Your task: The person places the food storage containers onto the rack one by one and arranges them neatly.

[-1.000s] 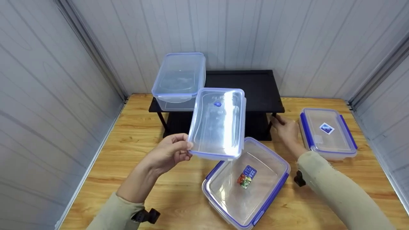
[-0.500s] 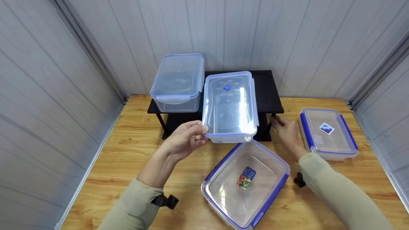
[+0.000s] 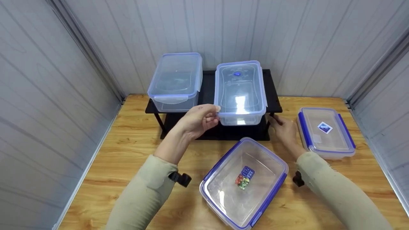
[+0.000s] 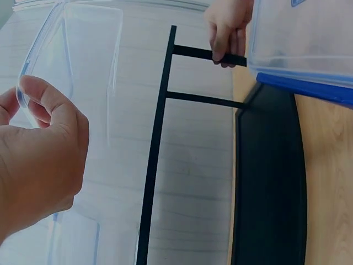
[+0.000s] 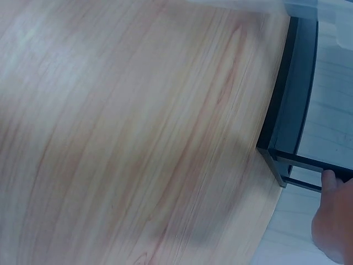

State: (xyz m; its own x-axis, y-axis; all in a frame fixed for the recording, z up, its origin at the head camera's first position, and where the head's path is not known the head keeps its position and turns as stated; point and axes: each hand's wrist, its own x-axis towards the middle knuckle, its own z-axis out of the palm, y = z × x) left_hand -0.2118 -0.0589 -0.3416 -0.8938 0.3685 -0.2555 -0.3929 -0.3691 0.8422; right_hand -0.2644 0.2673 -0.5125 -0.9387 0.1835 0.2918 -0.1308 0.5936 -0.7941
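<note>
My left hand pinches the near left corner of a clear plastic food container with a light blue rim and a small blue knob on its lid. The container is held over the right half of a black two-tier shelf rack; in the left wrist view its edge shows between thumb and fingers. My right hand grips the rack's front right leg, and the right wrist view shows the fingers around that black post. A second clear container stands on the rack's top left.
A large clip-lid container with a fruit-and-vegetable label lies angled on the wooden table in front of the rack. Another blue-clipped container sits at the right. Pale panel walls enclose the back and sides.
My left hand has carried the container up, back and to the right, from in front of the rack to over its top. My right hand stays on the leg.
</note>
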